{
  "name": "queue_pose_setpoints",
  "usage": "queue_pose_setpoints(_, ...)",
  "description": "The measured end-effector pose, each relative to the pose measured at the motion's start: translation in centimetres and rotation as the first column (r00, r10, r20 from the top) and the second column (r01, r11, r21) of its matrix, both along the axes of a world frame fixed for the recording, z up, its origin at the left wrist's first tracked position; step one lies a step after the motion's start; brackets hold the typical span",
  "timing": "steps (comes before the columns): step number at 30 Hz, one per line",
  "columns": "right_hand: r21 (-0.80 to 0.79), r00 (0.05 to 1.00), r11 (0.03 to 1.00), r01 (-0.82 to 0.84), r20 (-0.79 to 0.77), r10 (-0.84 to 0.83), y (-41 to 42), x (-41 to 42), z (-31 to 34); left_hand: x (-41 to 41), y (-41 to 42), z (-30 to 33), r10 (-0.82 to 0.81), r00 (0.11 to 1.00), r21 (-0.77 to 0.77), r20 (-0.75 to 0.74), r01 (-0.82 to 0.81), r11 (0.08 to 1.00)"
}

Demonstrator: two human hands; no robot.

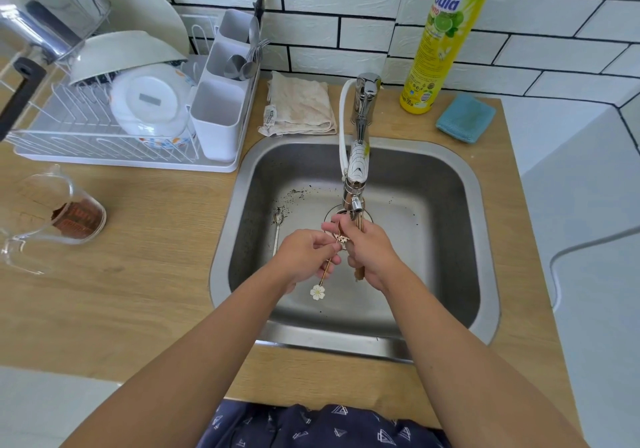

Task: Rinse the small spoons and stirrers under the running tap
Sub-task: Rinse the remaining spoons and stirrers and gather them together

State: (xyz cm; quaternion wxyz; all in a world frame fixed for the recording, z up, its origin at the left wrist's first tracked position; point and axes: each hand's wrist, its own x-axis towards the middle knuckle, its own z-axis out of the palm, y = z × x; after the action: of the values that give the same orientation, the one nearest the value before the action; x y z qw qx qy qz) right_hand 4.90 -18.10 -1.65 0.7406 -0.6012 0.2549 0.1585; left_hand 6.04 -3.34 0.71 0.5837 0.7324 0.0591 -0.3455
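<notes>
Both hands meet over the steel sink (450, 184), just below the tap spout (356, 201). My left hand (304, 257) pinches a thin gold stirrer (325, 271) whose white flower end (317, 292) hangs down. My right hand (370, 255) is closed around wooden-handled small spoons (358, 274), their tips up near the spout; fingers hide how many there are. A silver teaspoon (277, 229) lies on the sink floor left of my hands. Dark grounds speckle the sink floor. I cannot make out the water stream.
A white dish rack (104, 149) with bowls and a cutlery caddy (218, 118) stands at left. A glass jug (52, 215) with brown grounds lies on the wooden counter. Behind the sink are a folded cloth (301, 108), a dish soap bottle (440, 42) and a blue sponge cloth (465, 118).
</notes>
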Motion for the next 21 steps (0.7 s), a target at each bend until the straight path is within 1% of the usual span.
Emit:
queue_pose_setpoints(2, -0.023, 0.999, 1.000, -0.012, 0.032, 0.012, -0.2, -0.3, 0.1, -0.1, 0.1, 0.1, -0.017, 1.000, 0.013, -0.009, 0.017, 1.000)
queue_pose_setpoints(4, -0.124, 1.000, 0.992, 0.009, 0.022, -0.006, -0.5, -0.4, 0.2, -0.3, -0.1, 0.1, -0.025, 0.999, 0.010, -0.029, 0.025, 1.000)
queue_pose_setpoints(6, -0.165, 0.999, 0.986, 0.032, 0.003, -0.032, -0.5, -0.3, 0.0, -0.6, -0.3, 0.2, -0.012, 0.999, -0.003, -0.045, 0.012, 1.000)
queue_pose_setpoints(7, -0.143, 0.999, 0.989, 0.033, -0.003, -0.033, -0.6, -0.2, -0.1, -0.6, -0.4, 0.3, -0.003, 0.999, -0.004, -0.047, 0.003, 1.000)
queue_pose_setpoints(9, -0.036, 1.000, 0.999, 0.005, -0.003, -0.005, -0.6, -0.2, -0.2, -0.5, -0.3, 0.4, 0.004, 0.998, -0.010, -0.055, -0.005, 1.000)
queue_pose_setpoints(11, 0.060, 0.998, 0.996, -0.060, 0.023, 0.058, -0.8, -0.3, -0.2, -0.5, -0.2, 0.6, -0.007, 0.997, -0.036, -0.081, 0.004, 0.999)
queue_pose_setpoints(14, 0.115, 0.992, 0.986, -0.117, 0.057, 0.111, -1.1, -0.4, -0.2, -0.5, 0.0, 1.0, -0.044, 0.988, -0.132, -0.151, 0.024, 0.991)
queue_pose_setpoints(16, 0.089, 0.994, 0.991, -0.097, 0.059, 0.092, -1.2, -0.4, -0.1, -0.3, 0.2, 1.3, -0.059, 0.977, -0.193, -0.204, 0.019, 0.981)
queue_pose_setpoints(18, 0.065, 0.997, 0.996, -0.064, 0.038, 0.062, -1.1, -0.3, -0.1, -0.1, 0.3, 1.5, -0.071, 0.973, -0.209, -0.219, 0.024, 0.978)
queue_pose_setpoints(19, 0.081, 0.999, 0.996, -0.036, 0.014, 0.035, -1.0, -0.3, -0.2, -0.1, 0.3, 1.5, -0.073, 0.974, -0.203, -0.215, 0.029, 0.979)
queue_pose_setpoints(21, 0.164, 0.999, 0.986, 0.026, -0.025, -0.022, -0.9, -0.2, -0.3, 0.0, 0.2, 1.7, -0.070, 0.978, -0.179, -0.197, 0.034, 0.983)
